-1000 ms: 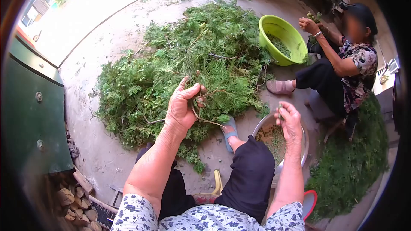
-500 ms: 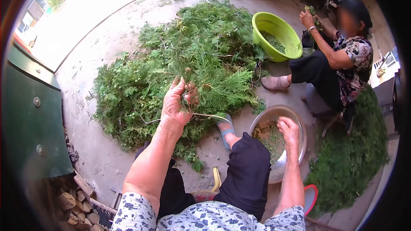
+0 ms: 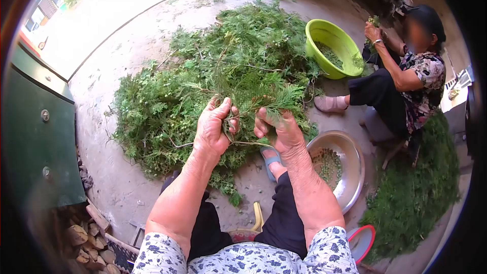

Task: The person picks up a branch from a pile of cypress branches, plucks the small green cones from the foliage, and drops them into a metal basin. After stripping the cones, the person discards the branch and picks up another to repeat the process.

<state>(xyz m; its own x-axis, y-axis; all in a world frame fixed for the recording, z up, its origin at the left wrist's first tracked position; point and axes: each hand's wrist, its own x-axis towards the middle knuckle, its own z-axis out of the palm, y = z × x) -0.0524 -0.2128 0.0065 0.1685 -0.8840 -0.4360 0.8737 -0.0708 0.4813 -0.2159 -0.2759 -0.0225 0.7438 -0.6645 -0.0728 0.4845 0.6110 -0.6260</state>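
My left hand point(image 3: 217, 126) is closed around the stems of a leafy evergreen branch point(image 3: 248, 102), whose feathery sprays fan out above my fingers and to the right. A thin bare twig point(image 3: 248, 143) sticks out below that grip. My right hand point(image 3: 279, 129) is at the branch's right side, its fingers curled in against the foliage and slightly blurred; what they pinch is hidden. Below and right of it stands a metal basin point(image 3: 350, 172) holding small round green cones point(image 3: 328, 166). A large heap of cut evergreen branches point(image 3: 152, 116) lies on the floor beyond both hands.
A person point(image 3: 413, 71) sits at the right, holding a green sprig point(image 3: 374, 21) near a lime-green tub point(image 3: 317, 33). More greenery point(image 3: 416, 187) covers the floor at right. A red-rimmed container point(image 3: 361, 243) is beside my right arm; a green metal panel point(image 3: 40, 137) and firewood point(image 3: 94, 246) are at left.
My right hand has moved from over the metal basin up and left to the branch. My left hand keeps its hold on the branch, nearly in place.
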